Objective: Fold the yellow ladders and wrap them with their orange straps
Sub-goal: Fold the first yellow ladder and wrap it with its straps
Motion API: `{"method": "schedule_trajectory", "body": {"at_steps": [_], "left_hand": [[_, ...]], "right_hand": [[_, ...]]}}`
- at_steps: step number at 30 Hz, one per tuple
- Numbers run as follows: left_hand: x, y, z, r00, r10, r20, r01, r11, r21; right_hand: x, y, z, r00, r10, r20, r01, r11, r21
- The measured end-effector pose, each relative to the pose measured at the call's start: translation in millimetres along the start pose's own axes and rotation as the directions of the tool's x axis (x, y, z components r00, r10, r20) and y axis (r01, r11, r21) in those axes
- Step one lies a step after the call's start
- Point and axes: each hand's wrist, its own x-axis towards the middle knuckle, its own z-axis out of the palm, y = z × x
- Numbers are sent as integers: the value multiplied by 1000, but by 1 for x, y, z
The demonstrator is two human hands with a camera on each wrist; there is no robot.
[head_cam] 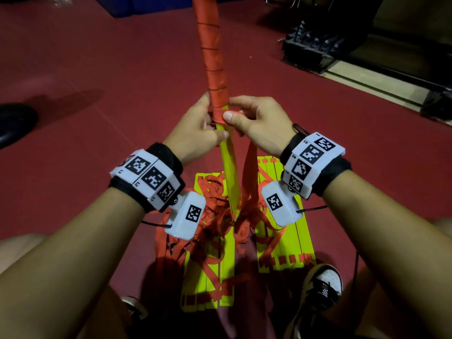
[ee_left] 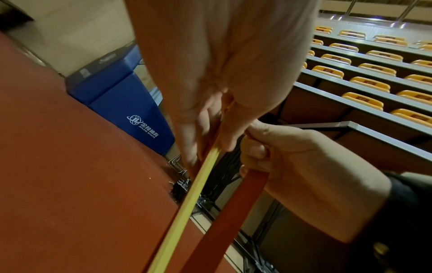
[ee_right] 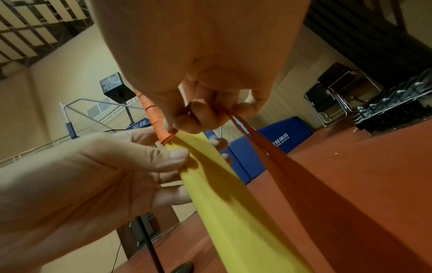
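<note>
I hold a folded yellow ladder bundle (head_cam: 230,162) upright over the floor. Its upper part (head_cam: 212,57) is wound with orange strap. My left hand (head_cam: 203,128) grips the bundle just below the last turn. My right hand (head_cam: 254,123) pinches the orange strap (head_cam: 250,165) against the bundle with thumb and curled fingers, and the loose strap hangs down from it. In the right wrist view the right hand (ee_right: 205,92) holds the strap (ee_right: 292,175) beside the yellow bundle (ee_right: 229,203). In the left wrist view the left hand (ee_left: 210,110) clasps the bundle (ee_left: 187,203).
Two more yellow ladder piles (head_cam: 208,265) (head_cam: 283,231) lie on the red floor between my feet, tangled with orange straps. A black shoe (head_cam: 14,123) is at the left, a black rack (head_cam: 310,50) at the back right, and a blue mat (ee_left: 131,110) beyond.
</note>
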Motion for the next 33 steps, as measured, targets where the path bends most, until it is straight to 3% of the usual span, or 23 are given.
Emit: {"method": "schedule_trajectory", "body": {"at_steps": [9,17,21,27,33], "left_hand": [[-7,9,6,998,34,53,-25,988,-149],[-8,8,7,998,14,69,-11,999,-39],[-8,1,6,1000,3,-17,-2,997,77],[-8,-8,2,997,22,-74,-10,986,166],[-2,-4,-5,990,-34,-136,43,997,64]], "right_hand": [[3,11,1,995,32,-91,-28,999,43],[0,8,0,993,37,-116,-25,995,101],[-1,1,4,991,41,-124,-31,996,88],[-3,-3,3,999,39,1,-39,990,135],[3,-1,3,994,112,14,-112,980,162]]}}
